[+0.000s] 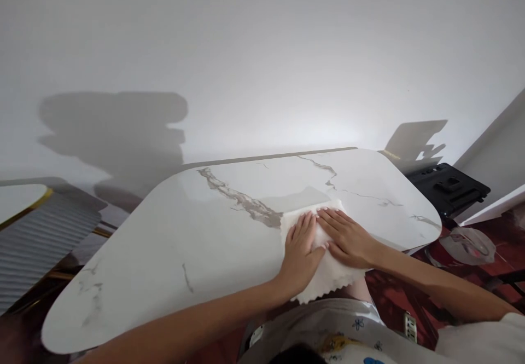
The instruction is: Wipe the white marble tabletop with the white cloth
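Note:
A white cloth with a wavy edge lies spread on the marble-patterned white table, its near end hanging over the front edge. My left hand rests flat on the cloth's left part, fingers stretched forward. Beside it, my right hand presses flat on the cloth from the right, its fingers pointing left and forward. The fingertips of the two hands come close together near the top of the cloth. Neither hand is wrapped round anything.
A white wall stands behind the table. To the left is a ribbed grey cabinet with a gold-trimmed top. At the right, a black case sits near a clear plastic bag above a red floor.

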`<state>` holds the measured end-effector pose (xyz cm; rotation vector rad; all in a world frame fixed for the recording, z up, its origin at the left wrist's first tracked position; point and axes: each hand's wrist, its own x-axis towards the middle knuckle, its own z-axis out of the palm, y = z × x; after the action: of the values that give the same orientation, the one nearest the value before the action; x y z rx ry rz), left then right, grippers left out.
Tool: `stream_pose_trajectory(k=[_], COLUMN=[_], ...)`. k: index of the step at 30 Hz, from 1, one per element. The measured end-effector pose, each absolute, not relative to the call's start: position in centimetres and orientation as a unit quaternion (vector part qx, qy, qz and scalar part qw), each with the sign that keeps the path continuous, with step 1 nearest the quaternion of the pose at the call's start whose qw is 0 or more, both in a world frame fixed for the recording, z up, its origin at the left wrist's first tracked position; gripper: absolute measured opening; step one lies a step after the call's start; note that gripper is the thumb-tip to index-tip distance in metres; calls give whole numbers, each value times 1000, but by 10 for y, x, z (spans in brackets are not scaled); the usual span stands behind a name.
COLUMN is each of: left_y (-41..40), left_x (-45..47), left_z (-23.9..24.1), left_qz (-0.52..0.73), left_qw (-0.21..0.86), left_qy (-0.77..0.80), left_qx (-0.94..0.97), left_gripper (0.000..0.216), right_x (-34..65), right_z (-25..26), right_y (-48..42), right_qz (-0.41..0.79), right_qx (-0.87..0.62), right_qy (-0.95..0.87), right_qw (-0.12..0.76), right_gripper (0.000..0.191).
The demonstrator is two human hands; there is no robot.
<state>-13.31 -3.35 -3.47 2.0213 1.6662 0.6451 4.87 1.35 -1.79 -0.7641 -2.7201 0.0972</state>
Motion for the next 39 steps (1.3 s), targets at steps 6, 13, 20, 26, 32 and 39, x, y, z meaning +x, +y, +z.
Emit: stream_pose_trajectory(k=[6,13,20,26,32,39], left_y=[-27,67,151,211,253,258], left_x=[-76,-48,-98,-133,-121,-77], left_z=[5,3,-17,-24,-26,-23], left_qz=[127,151,213,201,179,164], left_qw=[338,263,68,-3,-6,0], left_qy=[612,609,628,641,635,609], left_qx=[704,733,745,741,752,776], left_gripper=[77,62,46,44,45,47], right_x=[104,117,46,3,19,65], right_z=[-18,-29,-27,-28,-33,-38], right_y=[17,104,197,265,307,304], right_qz=[-37,-15,20,20,37,18], right_qx=[-277,-362,-400,-381,-377,-416], right_qy=[-952,-928,-912,-917,-915,-898], right_qw=[122,83,94,116,136,142], right_gripper=[59,53,57,54,56,54])
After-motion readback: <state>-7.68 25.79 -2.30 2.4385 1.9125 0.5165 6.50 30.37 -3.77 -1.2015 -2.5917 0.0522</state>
